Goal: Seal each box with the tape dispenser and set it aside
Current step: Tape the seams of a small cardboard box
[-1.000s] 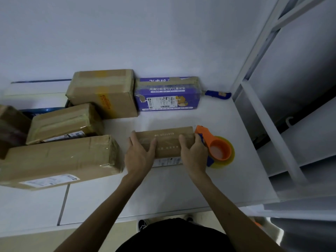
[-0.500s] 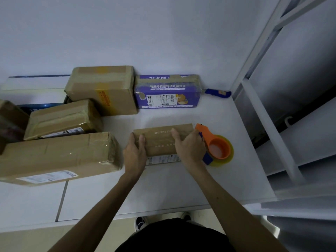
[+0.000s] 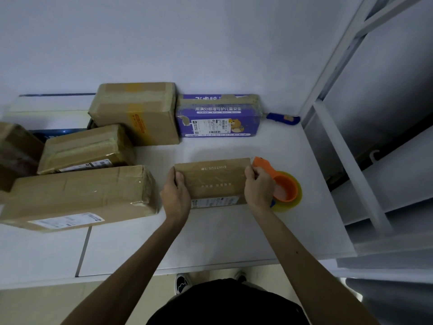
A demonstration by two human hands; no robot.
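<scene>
A small brown cardboard box (image 3: 213, 181) lies flat on the white table (image 3: 210, 235) in front of me. My left hand (image 3: 176, 195) grips its left end, thumb on top. My right hand (image 3: 259, 187) grips its right end, fingers curled over the edge. Right beside that hand lies the orange tape dispenser (image 3: 282, 184) with a yellowish tape roll, resting on the table and partly hidden by my right hand.
Several taped brown boxes (image 3: 79, 195) are stacked at the left and back. A purple printed box (image 3: 218, 118) stands against the wall, with a blue utility knife (image 3: 283, 118) to its right. A white shelf frame (image 3: 346, 160) borders the table's right side.
My right hand slid from the top of the small box to its right end. My left hand shifted slightly to the left end. The box stays on the table.
</scene>
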